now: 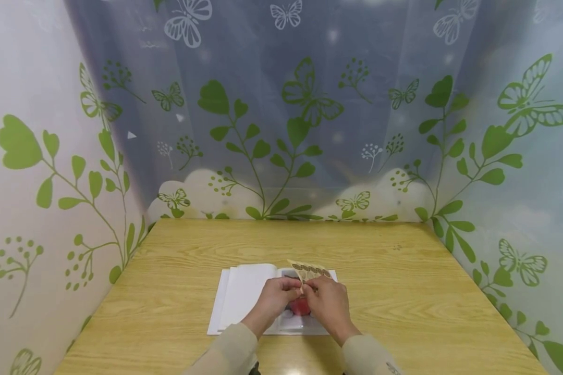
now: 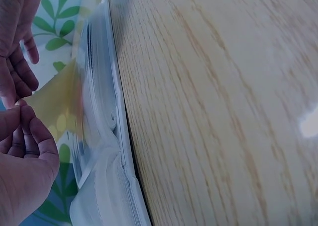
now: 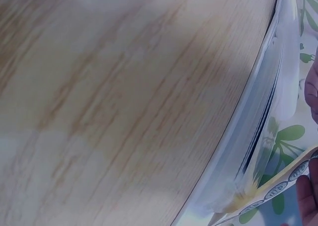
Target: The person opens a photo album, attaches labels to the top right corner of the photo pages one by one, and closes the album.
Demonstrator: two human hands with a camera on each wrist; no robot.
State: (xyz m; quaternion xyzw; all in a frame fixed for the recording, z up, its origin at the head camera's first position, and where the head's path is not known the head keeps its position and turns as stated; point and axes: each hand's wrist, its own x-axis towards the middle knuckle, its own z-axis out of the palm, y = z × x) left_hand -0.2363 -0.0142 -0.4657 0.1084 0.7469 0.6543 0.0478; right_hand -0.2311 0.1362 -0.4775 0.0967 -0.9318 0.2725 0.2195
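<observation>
Pinching a yellowish sticker sheet point(image 1: 308, 271) between them, the left hand point(image 1: 276, 298) and right hand point(image 1: 327, 301) meet above an open book point(image 1: 244, 297) that lies flat on the wooden counter point(image 1: 403, 291), near its front edge. The fingers point(image 2: 25, 131) of both hands are curled around the sheet's lower edge, so the sheet stands tilted upward over the book's right page, its row of dark oval stickers facing up. A red picture on that page shows just beneath the hands.
</observation>
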